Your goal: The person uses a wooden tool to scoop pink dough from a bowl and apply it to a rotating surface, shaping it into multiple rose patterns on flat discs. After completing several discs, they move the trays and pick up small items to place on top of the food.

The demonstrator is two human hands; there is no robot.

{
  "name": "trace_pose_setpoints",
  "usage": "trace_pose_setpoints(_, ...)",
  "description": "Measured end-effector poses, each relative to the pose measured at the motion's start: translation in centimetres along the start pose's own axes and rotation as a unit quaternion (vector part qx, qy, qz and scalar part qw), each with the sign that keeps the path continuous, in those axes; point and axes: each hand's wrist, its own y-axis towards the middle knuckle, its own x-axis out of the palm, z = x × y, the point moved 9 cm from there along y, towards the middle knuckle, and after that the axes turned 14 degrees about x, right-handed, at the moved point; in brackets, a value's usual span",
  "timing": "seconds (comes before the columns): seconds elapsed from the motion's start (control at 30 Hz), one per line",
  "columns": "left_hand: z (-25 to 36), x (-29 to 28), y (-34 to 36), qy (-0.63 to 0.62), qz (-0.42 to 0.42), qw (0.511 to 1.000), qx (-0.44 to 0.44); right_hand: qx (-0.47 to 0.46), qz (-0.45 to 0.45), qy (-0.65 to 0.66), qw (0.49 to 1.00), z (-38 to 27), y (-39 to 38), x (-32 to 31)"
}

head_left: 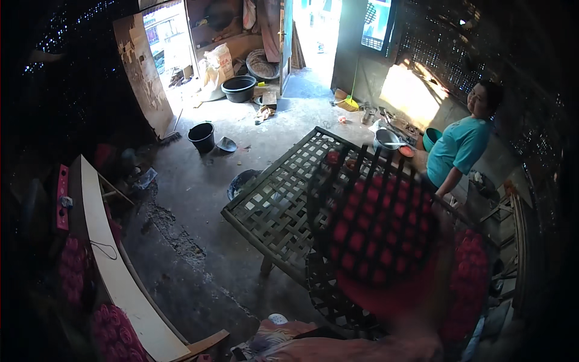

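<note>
Close in front of me, a dark open lattice [380,163], like a woven basket, covers a bulky pink-red mass [386,253]. Both are blurred, and the kind of the red mass does not show plainly. A blurred forearm, seemingly my right one, rises along its right side. My right hand [444,226] is a smear at the lattice's right edge, its fingers unreadable. Behind stands a low table with a woven slat top [271,211]. Below the lattice is another dark woven rim [316,283]. Pink cloth [301,347] lies along the lower edge. My left hand is out of view.
A person in a teal shirt [461,148] sits at the right beside a metal pot [386,139] and a green basin [430,139]. A black bucket [202,139] and a black tub [239,89] stand farther back. A long pale board [114,253] curves along the left.
</note>
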Motion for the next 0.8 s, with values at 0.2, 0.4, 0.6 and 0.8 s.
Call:
trace_pose_setpoints(0.2, -6.0, 1.2, -1.7, 0.081, -0.096, 0.991, -0.042, 0.008, 0.059, -0.6, 0.798, 13.0, 1.6, -10.5)
trace_pose_setpoints(0.4, -4.6, -0.5, -1.3, 0.071, 0.026, 0.997, 0.013, -0.129, 0.17, -0.645, 0.734, 4.8, -0.7, 2.5)
trace_pose_setpoints(0.6, -2.9, 0.0, -4.2, 0.054, 0.106, 0.992, 0.043, -0.055, 0.022, -0.432, 0.9, 7.6, 15.5, 14.8)
trace_pose_setpoints(0.8, -2.5, 1.9, -1.7, -0.011, 0.067, 0.998, 0.003, -0.204, 0.254, -0.587, 0.741, 10.2, 34.1, 11.1)
